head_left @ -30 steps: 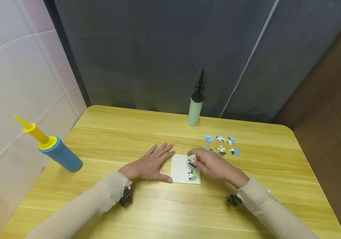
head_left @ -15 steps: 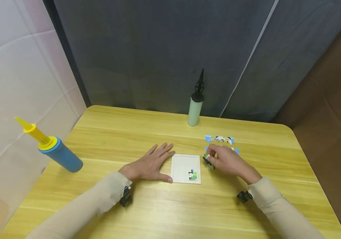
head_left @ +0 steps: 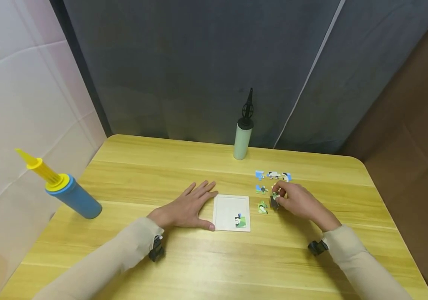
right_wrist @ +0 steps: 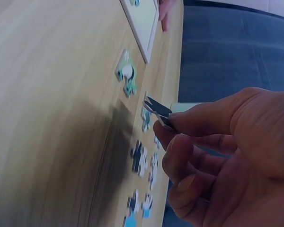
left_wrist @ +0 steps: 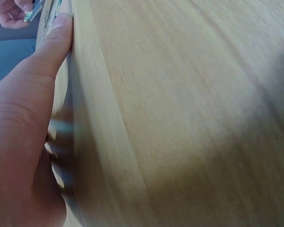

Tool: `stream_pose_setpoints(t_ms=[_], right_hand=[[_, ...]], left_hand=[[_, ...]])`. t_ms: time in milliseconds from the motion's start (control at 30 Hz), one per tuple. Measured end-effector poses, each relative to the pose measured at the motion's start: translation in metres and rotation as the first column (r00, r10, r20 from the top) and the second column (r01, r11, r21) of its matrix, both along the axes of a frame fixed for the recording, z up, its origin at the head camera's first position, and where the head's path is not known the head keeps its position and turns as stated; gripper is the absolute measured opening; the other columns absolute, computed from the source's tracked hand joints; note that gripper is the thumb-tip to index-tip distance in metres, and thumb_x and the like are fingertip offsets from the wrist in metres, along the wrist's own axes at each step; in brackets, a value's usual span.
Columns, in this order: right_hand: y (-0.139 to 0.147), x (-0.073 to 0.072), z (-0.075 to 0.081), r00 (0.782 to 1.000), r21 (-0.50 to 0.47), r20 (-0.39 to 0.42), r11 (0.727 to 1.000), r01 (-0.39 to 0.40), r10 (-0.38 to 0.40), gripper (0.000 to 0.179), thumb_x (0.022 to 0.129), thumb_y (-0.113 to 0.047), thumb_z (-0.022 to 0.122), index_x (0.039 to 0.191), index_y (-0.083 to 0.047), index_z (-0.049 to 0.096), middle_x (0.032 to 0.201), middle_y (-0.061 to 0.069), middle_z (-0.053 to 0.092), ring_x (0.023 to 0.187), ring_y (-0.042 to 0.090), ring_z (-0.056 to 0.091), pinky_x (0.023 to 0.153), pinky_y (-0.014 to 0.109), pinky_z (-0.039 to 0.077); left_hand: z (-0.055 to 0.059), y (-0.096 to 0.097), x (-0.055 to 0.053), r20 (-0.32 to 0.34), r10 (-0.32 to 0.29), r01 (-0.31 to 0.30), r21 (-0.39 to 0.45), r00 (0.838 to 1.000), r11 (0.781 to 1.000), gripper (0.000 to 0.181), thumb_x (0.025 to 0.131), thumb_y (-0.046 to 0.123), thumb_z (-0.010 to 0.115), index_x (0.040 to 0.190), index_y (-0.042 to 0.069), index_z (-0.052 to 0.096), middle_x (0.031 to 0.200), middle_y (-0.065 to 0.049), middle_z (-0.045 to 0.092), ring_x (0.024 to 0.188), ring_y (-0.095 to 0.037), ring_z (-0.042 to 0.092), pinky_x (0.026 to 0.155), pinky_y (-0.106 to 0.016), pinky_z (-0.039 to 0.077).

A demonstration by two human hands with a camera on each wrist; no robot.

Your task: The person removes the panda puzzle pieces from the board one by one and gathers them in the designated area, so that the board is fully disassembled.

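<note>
My right hand (head_left: 304, 202) pinches a jigsaw puzzle piece (head_left: 274, 201), green and dark, between thumb and fingers. In the right wrist view that piece (right_wrist: 158, 111) is tilted and held above the table. To the left, my left hand (head_left: 187, 208) lies spread on the wood, its thumb and fingertips at the left edge of a white puzzle tray (head_left: 225, 210). One green, white and blue piece (head_left: 240, 221) sits in the tray's lower right corner. Between tray and right hand lies a green puzzle piece (head_left: 263, 207) on the table.
Behind the right hand, several loose puzzle pieces (head_left: 273, 175) lie in rows, some partly hidden by it. A pale green hand pump (head_left: 242, 141) stands near the back edge, and a blue and yellow pump (head_left: 75, 198) at the left of the wooden table (head_left: 199, 266).
My right hand has lifted the green and dark piece out of the tray and carried it right. A green piece beside the tray has come into view. My left hand stays put.
</note>
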State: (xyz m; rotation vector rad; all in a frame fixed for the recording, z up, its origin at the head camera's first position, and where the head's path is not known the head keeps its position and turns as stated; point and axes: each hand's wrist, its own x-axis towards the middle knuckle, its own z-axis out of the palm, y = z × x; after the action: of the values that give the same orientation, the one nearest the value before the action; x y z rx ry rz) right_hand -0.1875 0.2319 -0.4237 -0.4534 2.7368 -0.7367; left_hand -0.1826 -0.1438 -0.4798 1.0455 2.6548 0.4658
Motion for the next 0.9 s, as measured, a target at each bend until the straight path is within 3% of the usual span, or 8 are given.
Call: stream_pose_setpoints(t_ms=[333, 633, 900], right_hand=[[0.016, 0.001, -0.001, 0.999, -0.006, 0.031, 1.000, -0.027, 0.027, 0.015, 0.101, -0.007, 0.070, 0.115, -0.002, 0.067, 0.098, 0.012, 0.071, 0.074, 0.016, 0.056, 0.065, 0.030, 0.047], [0.018, 0.000, -0.006, 0.996, -0.005, 0.089, 1.000, -0.019, 0.020, 0.013, 0.098, -0.004, 0.072, 0.111, -0.002, 0.067, 0.093, 0.011, 0.071, 0.071, 0.015, 0.058, 0.063, 0.030, 0.051], [0.019, -0.002, -0.009, 0.996, 0.024, 0.084, 0.999, -0.029, 0.027, 0.010, 0.096, -0.003, 0.074, 0.105, -0.004, 0.068, 0.090, 0.007, 0.067, 0.075, 0.015, 0.055, 0.066, 0.028, 0.046]], left_hand=[[-0.001, -0.001, 0.000, 0.006, 0.008, -0.008, -0.006, 1.000, 1.000, 0.111, 0.089, 0.075, 0.070, 0.169, 0.012, 0.028, 0.182, -0.011, 0.009, 0.170, -0.035, 0.007, 0.137, -0.062, 0.005], [0.000, -0.001, 0.001, 0.010, 0.009, -0.009, -0.002, 1.000, 1.000, 0.111, 0.089, 0.075, 0.071, 0.169, 0.012, 0.029, 0.182, -0.011, 0.010, 0.170, -0.035, 0.007, 0.137, -0.062, 0.006], [-0.003, -0.001, 0.000, 0.011, 0.013, -0.013, 0.004, 1.000, 1.000, 0.111, 0.088, 0.076, 0.071, 0.170, 0.013, 0.028, 0.182, -0.010, 0.009, 0.170, -0.034, 0.006, 0.138, -0.061, 0.005]])
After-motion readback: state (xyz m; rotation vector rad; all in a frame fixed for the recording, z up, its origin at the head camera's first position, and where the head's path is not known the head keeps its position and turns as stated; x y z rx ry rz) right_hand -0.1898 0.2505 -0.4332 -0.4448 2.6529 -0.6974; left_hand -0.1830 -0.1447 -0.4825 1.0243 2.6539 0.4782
